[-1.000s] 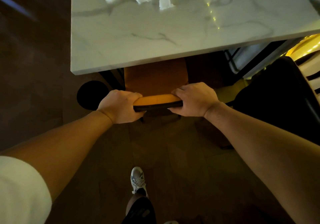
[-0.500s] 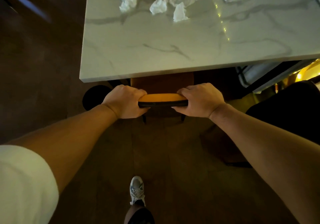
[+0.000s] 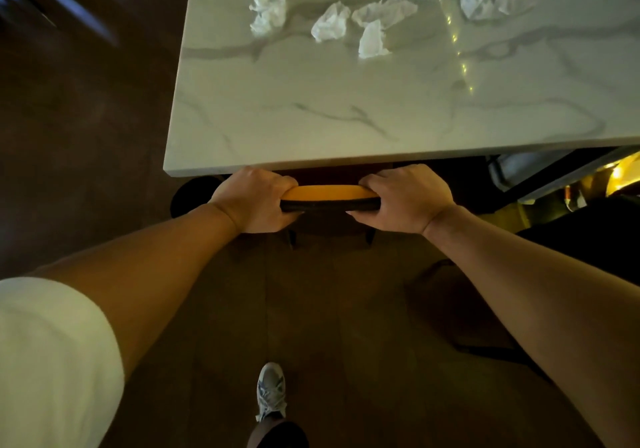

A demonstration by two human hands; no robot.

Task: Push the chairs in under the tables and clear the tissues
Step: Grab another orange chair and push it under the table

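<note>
Your left hand [image 3: 254, 201] and right hand [image 3: 403, 198] are both wrapped around the top rail of the chair [image 3: 329, 196], one at each end, fingers curled over the front and thumbs behind, so each has a firm hold. The rail sits between your hands, and your knuckles are right at the near edge of the table [image 3: 346, 162]. Judging by that, this chair is as good as in: none of the seat shows, only the orange top of the backrest with its black rim. The legs below your hands are lost in shadow, so you cannot be sure how they sit on the floor.

What is left is the larger share. The tissues [image 3: 332, 21] lie untouched on the marble top, well beyond your hands toward the far side. One crumpled piece sits ahead of your left hand, a cluster of three between your hands' lines, and more further off ahead of your right hand, running to the top edge of view. They look light, loosely scrunched and white against the grey veining, and should be easy to gather by pinching. Off beyond your right wrist a dark chair [image 3: 588, 233] appears to stand out from the table, so it probably needs pushing in too.
</note>
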